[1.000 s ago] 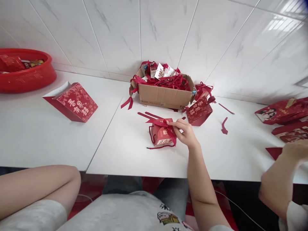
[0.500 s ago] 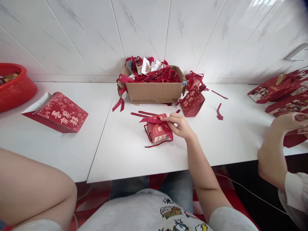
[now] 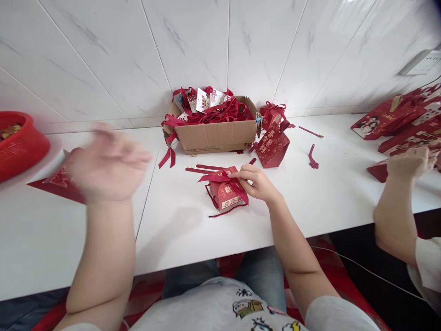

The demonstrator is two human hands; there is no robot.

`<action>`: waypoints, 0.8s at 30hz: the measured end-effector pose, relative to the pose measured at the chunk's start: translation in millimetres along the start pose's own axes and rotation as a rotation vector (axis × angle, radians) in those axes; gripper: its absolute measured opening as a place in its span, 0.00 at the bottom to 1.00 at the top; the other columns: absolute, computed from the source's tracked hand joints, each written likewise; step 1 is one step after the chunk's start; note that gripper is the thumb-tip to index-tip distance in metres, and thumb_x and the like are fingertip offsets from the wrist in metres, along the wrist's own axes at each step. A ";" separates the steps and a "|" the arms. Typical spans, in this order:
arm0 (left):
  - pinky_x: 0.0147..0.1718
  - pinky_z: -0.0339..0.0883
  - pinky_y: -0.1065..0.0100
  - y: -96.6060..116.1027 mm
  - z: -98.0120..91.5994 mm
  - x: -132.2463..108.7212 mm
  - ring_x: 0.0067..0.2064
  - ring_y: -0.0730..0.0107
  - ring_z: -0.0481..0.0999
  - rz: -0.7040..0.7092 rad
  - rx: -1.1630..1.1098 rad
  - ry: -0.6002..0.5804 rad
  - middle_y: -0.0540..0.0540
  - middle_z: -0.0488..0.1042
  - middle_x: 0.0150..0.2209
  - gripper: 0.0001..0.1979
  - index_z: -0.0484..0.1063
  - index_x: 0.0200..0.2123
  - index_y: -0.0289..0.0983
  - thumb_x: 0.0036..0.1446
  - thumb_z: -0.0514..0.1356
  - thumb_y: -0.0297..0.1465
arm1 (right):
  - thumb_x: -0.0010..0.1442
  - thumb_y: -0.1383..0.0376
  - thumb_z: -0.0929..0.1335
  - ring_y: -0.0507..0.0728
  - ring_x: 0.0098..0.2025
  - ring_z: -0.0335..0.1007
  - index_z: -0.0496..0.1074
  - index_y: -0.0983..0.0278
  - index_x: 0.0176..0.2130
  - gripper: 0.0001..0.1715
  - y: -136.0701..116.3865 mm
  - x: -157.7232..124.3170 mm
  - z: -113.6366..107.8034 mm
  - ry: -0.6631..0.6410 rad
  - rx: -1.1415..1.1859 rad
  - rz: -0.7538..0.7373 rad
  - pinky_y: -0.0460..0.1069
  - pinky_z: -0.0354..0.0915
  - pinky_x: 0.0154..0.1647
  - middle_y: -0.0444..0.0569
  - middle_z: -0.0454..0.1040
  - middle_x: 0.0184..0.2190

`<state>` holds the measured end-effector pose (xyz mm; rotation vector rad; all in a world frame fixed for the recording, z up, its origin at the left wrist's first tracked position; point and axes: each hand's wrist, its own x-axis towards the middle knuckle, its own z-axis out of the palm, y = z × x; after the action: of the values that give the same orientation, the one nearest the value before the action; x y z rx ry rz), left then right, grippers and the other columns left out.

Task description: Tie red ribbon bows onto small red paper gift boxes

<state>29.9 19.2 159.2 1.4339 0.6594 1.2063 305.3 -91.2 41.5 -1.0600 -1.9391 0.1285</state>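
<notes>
My right hand (image 3: 257, 183) rests on the white table (image 3: 310, 202), its fingers pinched on the dark red ribbon of a small red gift box (image 3: 225, 193) that sits in front of me. A thin red cord lies around the box's base. My left hand (image 3: 105, 163) is raised above the table to the left, smeared by motion, with nothing visible in it. It hovers over a flat red paper bag (image 3: 57, 186) printed with gold characters.
A cardboard box (image 3: 215, 133) full of red ribbons and tags stands against the tiled wall. Small red boxes (image 3: 272, 145) stand beside it, with ribbon scraps (image 3: 312, 158) nearby. A red basket (image 3: 19, 145) sits far left. Another person's hand (image 3: 411, 163) handles red bags (image 3: 396, 115) at the right.
My left arm has risen from below the table edge and swung up over the left side of the table. My right hand stays on the gift box ribbon.
</notes>
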 end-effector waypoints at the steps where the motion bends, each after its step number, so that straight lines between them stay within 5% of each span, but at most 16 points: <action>1: 0.37 0.71 0.65 -9.7 9.4 -1.2 0.32 0.72 0.73 0.001 0.112 -0.105 0.53 0.73 0.28 0.09 0.74 0.35 0.45 0.50 0.65 0.38 | 0.59 0.76 0.61 0.54 0.32 0.64 0.73 0.62 0.45 0.19 -0.2 0.0 -0.1 -0.004 -0.003 0.002 0.49 0.64 0.33 0.47 0.68 0.28; 4: 0.44 0.69 0.61 -40.3 45.1 -5.2 0.41 0.64 0.74 -0.192 0.637 -0.527 0.47 0.76 0.39 0.14 0.75 0.39 0.40 0.51 0.64 0.40 | 0.60 0.75 0.61 0.54 0.31 0.64 0.74 0.62 0.45 0.19 0.1 0.0 -0.3 -0.009 -0.020 0.012 0.49 0.64 0.33 0.47 0.68 0.28; 6: 0.46 0.67 0.59 -54.5 63.6 -6.8 0.45 0.60 0.73 -0.202 0.844 -0.653 0.45 0.74 0.45 0.17 0.74 0.41 0.39 0.51 0.62 0.42 | 0.60 0.75 0.60 0.54 0.31 0.63 0.74 0.61 0.45 0.19 1.0 -0.2 -0.4 -0.006 -0.031 0.022 0.49 0.63 0.32 0.47 0.66 0.27; 14: 0.35 0.64 0.63 -46.4 66.0 -14.8 0.36 0.64 0.72 -0.100 1.024 -0.631 0.47 0.72 0.35 0.13 0.69 0.27 0.39 0.57 0.56 0.42 | 0.60 0.75 0.60 0.53 0.30 0.61 0.74 0.61 0.45 0.20 1.9 0.4 0.6 -0.010 -0.021 0.027 0.49 0.62 0.30 0.46 0.64 0.26; 24: 0.24 0.57 0.68 -32.9 66.6 -27.7 0.25 0.70 0.69 -0.181 0.987 -0.821 0.52 0.72 0.24 0.09 0.65 0.26 0.39 0.57 0.55 0.35 | 0.60 0.76 0.59 0.52 0.30 0.60 0.75 0.61 0.44 0.21 -0.2 1.9 7.4 -0.024 -0.008 0.005 0.47 0.63 0.31 0.46 0.64 0.28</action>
<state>89.2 -22.6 127.2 2.3922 0.7877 0.0017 299.3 -87.7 38.5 -1.0729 -1.9598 0.1368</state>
